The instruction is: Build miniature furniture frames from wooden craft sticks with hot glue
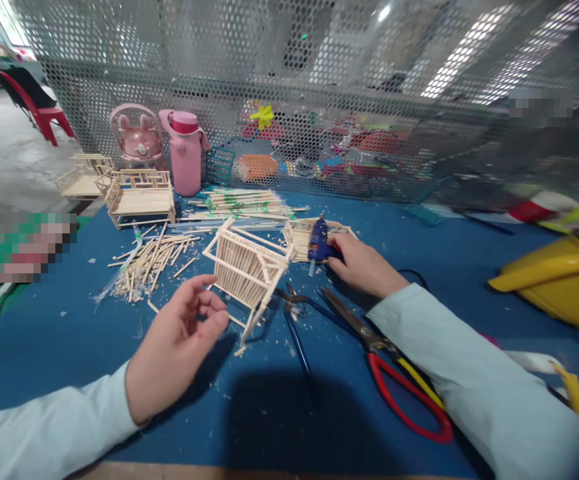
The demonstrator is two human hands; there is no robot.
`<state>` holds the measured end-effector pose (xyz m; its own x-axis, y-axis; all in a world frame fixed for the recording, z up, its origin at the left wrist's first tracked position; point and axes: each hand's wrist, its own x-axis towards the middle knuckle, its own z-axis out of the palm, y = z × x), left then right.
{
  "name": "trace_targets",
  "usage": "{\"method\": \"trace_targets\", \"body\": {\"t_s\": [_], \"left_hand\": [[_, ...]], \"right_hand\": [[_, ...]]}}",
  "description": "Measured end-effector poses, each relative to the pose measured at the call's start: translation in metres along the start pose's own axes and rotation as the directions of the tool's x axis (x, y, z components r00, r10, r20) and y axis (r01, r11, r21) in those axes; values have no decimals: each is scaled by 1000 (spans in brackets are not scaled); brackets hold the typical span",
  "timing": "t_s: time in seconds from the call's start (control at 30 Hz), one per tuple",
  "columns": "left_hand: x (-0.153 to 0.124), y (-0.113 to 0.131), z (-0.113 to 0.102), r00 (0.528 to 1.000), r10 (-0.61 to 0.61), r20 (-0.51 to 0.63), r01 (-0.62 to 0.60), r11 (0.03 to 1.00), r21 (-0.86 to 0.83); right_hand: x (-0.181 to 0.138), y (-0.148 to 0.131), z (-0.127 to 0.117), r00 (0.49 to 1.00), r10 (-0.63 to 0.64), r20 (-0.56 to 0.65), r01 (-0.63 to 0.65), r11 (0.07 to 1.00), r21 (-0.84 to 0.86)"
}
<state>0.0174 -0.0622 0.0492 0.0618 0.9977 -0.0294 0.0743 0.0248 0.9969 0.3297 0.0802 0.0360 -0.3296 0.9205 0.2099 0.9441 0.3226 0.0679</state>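
A small bench built of thin wooden sticks [243, 267] lies tipped on the blue table, its slatted underside towards me. My left hand [182, 343] is just left of it, fingers loosely curled and thumb apart, with nothing between them. The fingertips come close to the frame; whether they touch it I cannot tell. Further back, my right hand [364, 263] has its fingers around the handle of a blue glue gun [320, 240], a glue stick showing at its lower end. Behind the glue gun lies another stick-built piece [298, 243], partly covered.
Pliers [296, 327] and large red-handled scissors [376, 343] lie in front of my right arm. Loose sticks [156, 263], bundled sticks [244, 202] and a finished-looking stick bench [142, 197] are left and behind. A pink bottle [186, 157] stands by the perforated metal screen [349, 93].
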Motion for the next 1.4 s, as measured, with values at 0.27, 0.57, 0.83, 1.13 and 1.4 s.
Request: {"method": "trace_targets", "body": {"t_s": [0.27, 0.57, 0.83, 1.13, 1.4], "left_hand": [[10, 1, 22, 905, 358, 229, -425, 789, 444], [23, 35, -8, 884, 255, 393, -460, 632, 623], [43, 65, -20, 826, 229, 515, -561, 425, 710], [71, 77, -33, 700, 203, 684, -714, 163, 681], [103, 61, -37, 634, 317, 706, -763, 107, 637]], "right_hand": [[-8, -13, -37, 987, 37, -154, -34, 999, 22], [-20, -59, -52, 929, 124, -350, 82, 851, 519], [-39, -90, -52, 952, -33, -304, 284, 467, 838], [-46, -95, -38, 889, -219, -403, 448, 598, 664], [-50, -119, -18, 903, -319, -287, 419, 800, 430]]}}
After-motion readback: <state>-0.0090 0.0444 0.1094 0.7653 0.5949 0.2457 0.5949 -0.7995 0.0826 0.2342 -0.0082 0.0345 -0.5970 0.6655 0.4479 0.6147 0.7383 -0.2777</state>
